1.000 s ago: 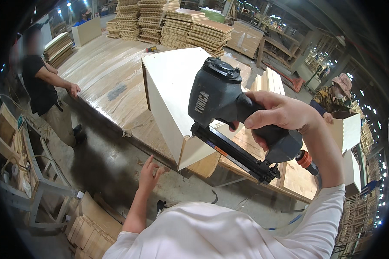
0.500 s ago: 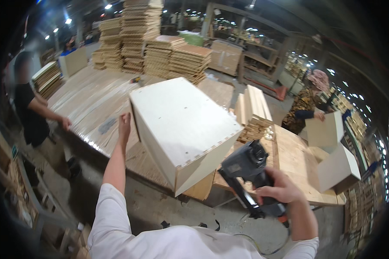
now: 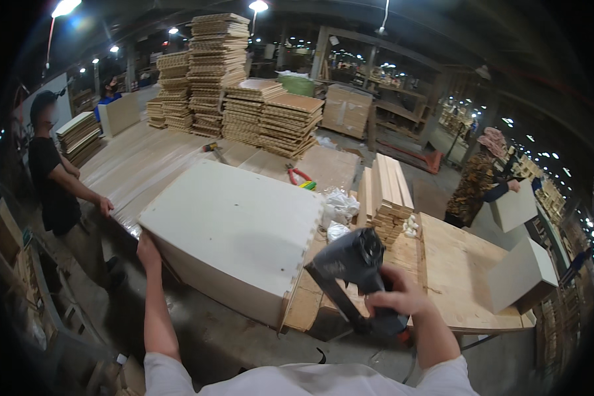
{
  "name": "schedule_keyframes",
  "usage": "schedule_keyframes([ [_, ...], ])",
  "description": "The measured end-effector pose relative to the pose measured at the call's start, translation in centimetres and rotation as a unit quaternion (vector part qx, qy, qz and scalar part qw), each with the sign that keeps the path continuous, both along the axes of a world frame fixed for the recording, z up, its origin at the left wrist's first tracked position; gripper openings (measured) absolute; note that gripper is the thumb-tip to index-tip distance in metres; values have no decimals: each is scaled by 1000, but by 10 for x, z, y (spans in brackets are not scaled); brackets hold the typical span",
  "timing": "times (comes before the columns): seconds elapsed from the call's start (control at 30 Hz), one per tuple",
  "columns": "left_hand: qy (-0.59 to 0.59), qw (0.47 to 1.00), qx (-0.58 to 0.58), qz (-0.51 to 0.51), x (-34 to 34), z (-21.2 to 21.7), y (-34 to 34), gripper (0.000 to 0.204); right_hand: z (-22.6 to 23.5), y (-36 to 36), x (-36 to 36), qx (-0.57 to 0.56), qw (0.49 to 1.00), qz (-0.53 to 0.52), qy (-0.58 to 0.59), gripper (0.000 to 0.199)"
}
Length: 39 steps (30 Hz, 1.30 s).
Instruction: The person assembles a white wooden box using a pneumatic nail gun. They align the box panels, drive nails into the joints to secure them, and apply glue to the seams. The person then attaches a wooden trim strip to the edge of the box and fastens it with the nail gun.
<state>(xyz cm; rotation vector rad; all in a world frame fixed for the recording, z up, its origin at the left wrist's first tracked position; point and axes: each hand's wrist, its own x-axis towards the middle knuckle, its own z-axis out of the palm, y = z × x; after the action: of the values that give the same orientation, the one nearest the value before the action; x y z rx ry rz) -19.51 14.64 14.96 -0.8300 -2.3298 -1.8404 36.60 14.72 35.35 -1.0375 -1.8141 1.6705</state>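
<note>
A large white wooden box [image 3: 234, 228] with toothed corner joints rests on the work table in front of me. At the box's near left corner, my left hand [image 3: 149, 252] is closed on the edge, and its fingertips are partly hidden. My right hand [image 3: 402, 294] is wrapped round the handle of a black nail gun [image 3: 350, 264]. The nail gun is held in the air just beyond the box's right end, its long magazine slanting down toward me. There is a visible gap between tool and box in the picture, though their depth is hard to judge.
Pliers [image 3: 299, 177], a hammer [image 3: 212, 150] and crumpled plastic [image 3: 340, 208] lie beyond the box. Wood strips [image 3: 388, 198] are stacked at right; tall panel stacks [image 3: 218, 66] stand behind. One person [image 3: 63, 175] stands left, another [image 3: 482, 175] handles a panel at right.
The box has turned and shifted left, its top now lying more level. My left hand has moved down and left onto its edge. The nail gun has moved left in my right hand.
</note>
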Motion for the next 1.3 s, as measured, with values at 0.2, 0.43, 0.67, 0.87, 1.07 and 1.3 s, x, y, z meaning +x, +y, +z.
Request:
schedule_keyframes([
  [0.2,66,994,-60,69,90,25,-111,31,13,134,-83,242,967,48,-65,42],
  [0.43,169,958,-137,-188,245,53,-118,29,65,165,-61,279,959,1,-56,40],
  [0.67,226,827,-20,-514,365,56,-3,41,139,75,-4,170,982,-55,-68,44],
  [0.87,280,663,-75,-691,363,23,-5,51,150,31,14,75,984,-91,-132,37],
  [1.07,85,613,-338,-709,275,-25,-54,47,138,29,10,10,982,-90,-168,32],
  [1.3,-63,720,-341,-601,202,-64,-97,39,133,40,-2,-11,982,-82,-167,32],
])
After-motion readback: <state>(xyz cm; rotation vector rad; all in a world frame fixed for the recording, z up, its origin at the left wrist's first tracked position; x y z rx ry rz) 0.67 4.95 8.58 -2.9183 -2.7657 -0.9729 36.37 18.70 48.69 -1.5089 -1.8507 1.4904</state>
